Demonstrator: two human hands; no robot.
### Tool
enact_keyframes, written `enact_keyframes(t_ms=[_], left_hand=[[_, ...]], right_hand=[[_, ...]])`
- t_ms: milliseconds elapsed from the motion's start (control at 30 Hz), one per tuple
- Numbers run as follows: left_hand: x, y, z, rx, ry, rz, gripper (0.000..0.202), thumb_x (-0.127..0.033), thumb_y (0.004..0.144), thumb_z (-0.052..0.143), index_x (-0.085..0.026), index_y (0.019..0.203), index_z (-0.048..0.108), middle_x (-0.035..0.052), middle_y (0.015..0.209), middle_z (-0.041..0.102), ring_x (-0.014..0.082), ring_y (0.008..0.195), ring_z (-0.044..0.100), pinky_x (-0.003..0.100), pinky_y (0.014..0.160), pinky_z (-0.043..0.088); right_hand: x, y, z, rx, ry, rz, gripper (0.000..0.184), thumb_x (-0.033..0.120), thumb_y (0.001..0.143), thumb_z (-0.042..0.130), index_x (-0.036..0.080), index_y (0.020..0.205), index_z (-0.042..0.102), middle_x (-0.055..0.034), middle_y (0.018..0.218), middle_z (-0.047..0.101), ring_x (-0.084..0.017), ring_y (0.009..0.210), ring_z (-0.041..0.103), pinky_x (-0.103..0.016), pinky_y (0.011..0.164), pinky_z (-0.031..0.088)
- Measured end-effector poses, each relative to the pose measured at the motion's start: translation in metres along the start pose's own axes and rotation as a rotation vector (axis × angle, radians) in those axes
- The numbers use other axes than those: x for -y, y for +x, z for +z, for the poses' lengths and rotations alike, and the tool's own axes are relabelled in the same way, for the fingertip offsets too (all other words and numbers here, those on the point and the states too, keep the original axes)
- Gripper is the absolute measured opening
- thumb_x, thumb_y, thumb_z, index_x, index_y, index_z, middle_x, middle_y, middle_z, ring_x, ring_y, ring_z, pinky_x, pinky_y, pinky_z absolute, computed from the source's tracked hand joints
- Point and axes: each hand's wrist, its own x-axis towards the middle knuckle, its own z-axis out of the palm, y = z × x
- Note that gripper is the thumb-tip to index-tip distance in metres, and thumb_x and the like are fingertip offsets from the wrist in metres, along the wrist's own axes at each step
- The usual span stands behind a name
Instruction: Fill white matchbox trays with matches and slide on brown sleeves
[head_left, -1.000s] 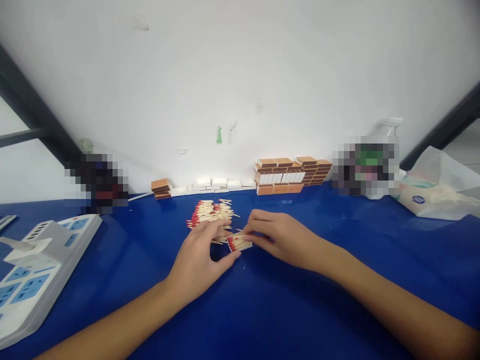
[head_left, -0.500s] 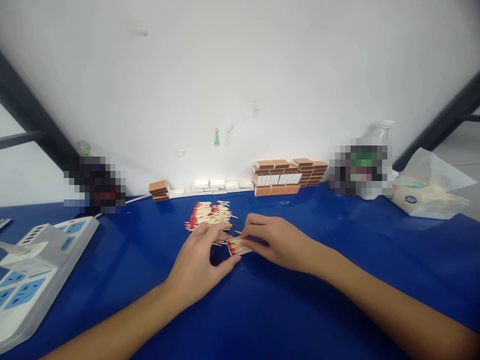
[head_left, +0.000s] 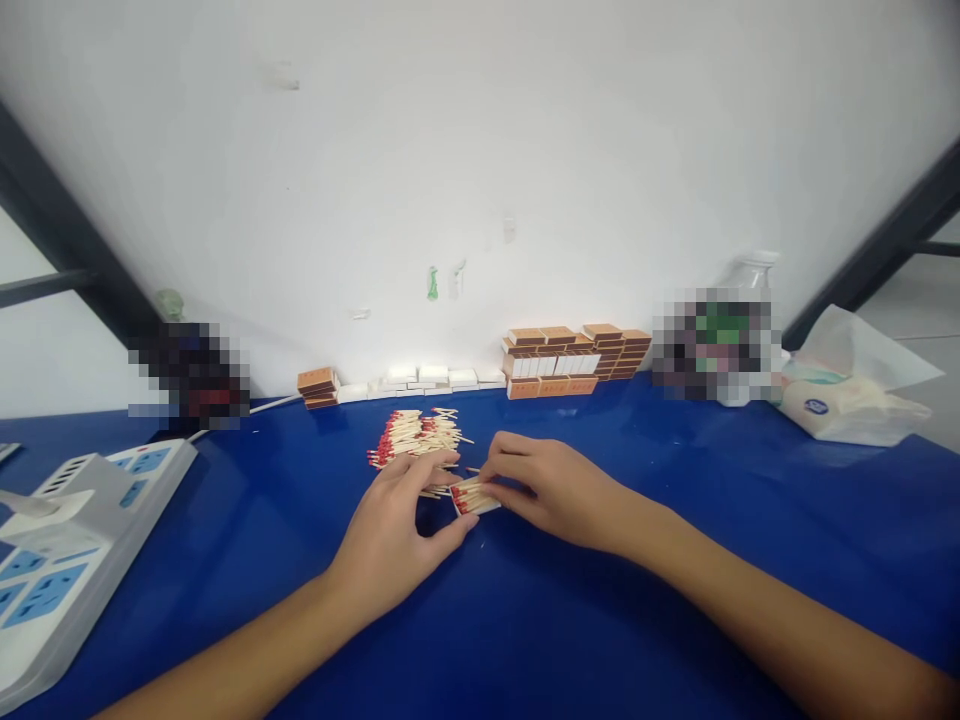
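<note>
A small white matchbox tray (head_left: 493,506) with red-headed matches (head_left: 469,496) in it lies on the blue table between my hands. My left hand (head_left: 401,525) grips the tray's left end, thumb at the near side and fingers at the far side. The fingertips of my right hand (head_left: 536,490) are pinched together over the tray's right end, on the matches' plain ends. How many matches they touch is hidden. Just behind my left fingers lies a loose pile of matches (head_left: 420,435), red heads mostly to the left. One stray match (head_left: 472,470) lies near my right fingertips.
Along the wall stand white trays (head_left: 433,374), a short stack of brown matchbox sleeves (head_left: 318,385) and a larger stack of matchboxes (head_left: 551,362). A power strip (head_left: 135,530) lies at left. Tissues (head_left: 847,415) and a spray bottle (head_left: 754,275) stand at right.
The view has tilted up slightly. Both hands stay at the tray, with only a very small shift of the right fingers over the matches.
</note>
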Motion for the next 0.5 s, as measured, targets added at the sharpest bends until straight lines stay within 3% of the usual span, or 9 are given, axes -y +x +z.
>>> enact_keyframes(t_ms=[500], left_hand=[[0.0011,-0.0001,0.0004,0.0,-0.022,-0.033,0.055,-0.032,0.086,0.081,-0.032,0.136,0.057,0.001,0.12,0.077,0.0262,0.117,0.071,0.046,0.104,0.057]], right_hand=[[-0.0006,0.0014,-0.002,-0.007,-0.015,0.012,0.018,0.021,0.103,0.059,0.019,0.109,0.075,-0.0058,0.101,0.065,-0.014,0.077,0.064,-0.027,0.07,0.047]])
